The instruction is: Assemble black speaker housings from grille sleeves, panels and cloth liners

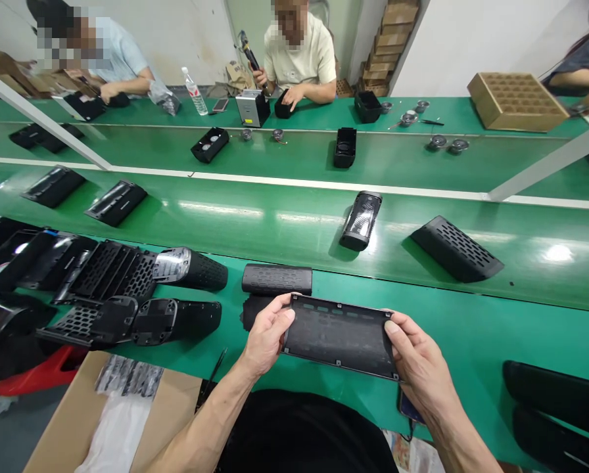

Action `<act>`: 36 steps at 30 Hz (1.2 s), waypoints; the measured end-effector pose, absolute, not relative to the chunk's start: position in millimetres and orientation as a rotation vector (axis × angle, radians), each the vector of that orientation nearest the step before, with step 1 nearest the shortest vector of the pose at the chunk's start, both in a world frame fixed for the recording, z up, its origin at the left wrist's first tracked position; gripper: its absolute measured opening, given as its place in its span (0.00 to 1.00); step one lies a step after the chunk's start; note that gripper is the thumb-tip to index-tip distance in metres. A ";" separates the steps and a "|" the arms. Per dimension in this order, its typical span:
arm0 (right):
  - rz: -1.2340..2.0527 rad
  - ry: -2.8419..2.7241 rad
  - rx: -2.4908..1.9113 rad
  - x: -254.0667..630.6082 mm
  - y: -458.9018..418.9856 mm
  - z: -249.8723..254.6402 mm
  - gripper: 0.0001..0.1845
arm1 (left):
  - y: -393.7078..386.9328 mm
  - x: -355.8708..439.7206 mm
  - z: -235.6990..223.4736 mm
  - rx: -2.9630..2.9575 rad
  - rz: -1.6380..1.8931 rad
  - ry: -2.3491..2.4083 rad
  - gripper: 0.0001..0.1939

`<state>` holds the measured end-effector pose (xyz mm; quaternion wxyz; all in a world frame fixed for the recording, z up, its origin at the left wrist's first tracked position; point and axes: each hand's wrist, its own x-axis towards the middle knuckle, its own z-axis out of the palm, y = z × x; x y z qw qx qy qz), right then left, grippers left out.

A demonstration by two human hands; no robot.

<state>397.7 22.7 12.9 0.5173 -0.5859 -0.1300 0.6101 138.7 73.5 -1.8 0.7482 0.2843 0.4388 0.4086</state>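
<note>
My left hand [267, 332] and my right hand [417, 351] grip the two short ends of a black speaker grille panel [338, 335], thumbs on its upper face. The panel is tilted towards me, with its inner side showing; slots run along its far edge and small screw tabs line the rim. Just beyond it lies a black slotted speaker housing [277, 279] on the green bench. A dark cloth-like item [252, 312] sits beneath that housing, partly hidden by my left hand.
Several black housings and grilles [117, 269] crowd the bench at left. A speaker body [361, 220] and a slotted shell [457, 249] lie on the green conveyor [255, 213]. Black panels [561, 401] rest at right. An open cardboard box [68, 420] stands lower left. Co-workers sit opposite.
</note>
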 end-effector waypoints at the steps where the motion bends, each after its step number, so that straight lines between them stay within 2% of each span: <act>1: 1.465 -0.311 -1.414 398.0 22.9 11.7 0.22 | 74.2 138.9 -1.8 0.628 0.893 0.961 0.28; 5: 1.466 -0.316 -1.443 399.7 22.2 9.2 0.25 | 76.8 139.9 -0.4 0.652 0.898 0.959 0.26; 10: 1.506 -0.344 -1.364 402.2 19.3 11.3 0.26 | 78.9 138.6 4.8 0.593 0.896 0.945 0.28; 16: 1.423 -0.439 -1.372 402.5 15.2 7.0 0.19 | 78.0 137.5 3.9 0.530 0.980 0.852 0.27; 18: 1.395 -0.458 -1.388 402.0 15.3 5.7 0.17 | 77.2 138.6 1.7 0.487 1.015 0.800 0.31; 24: 1.364 -0.388 -1.353 398.6 23.5 6.8 0.16 | 73.7 142.4 -4.8 0.480 1.026 0.625 0.50; 27: 1.397 -0.305 -1.310 384.9 25.5 11.0 0.16 | 70.3 147.1 -10.5 0.571 0.928 0.592 0.55; 29: 1.455 -0.259 -1.279 371.0 25.8 13.8 0.16 | 70.0 151.1 -16.0 0.600 0.873 0.554 0.55; 32: 1.544 -0.259 -1.230 362.4 38.9 11.5 0.18 | 77.1 154.0 -25.0 0.549 0.907 0.490 0.49; 34: 1.525 -0.369 -1.261 379.4 65.6 6.2 0.24 | 86.2 152.4 -27.9 0.495 0.957 0.472 0.47; 36: 1.367 -0.535 -1.410 415.3 107.8 -0.3 0.29 | 95.8 149.4 -25.3 0.445 0.938 0.454 0.50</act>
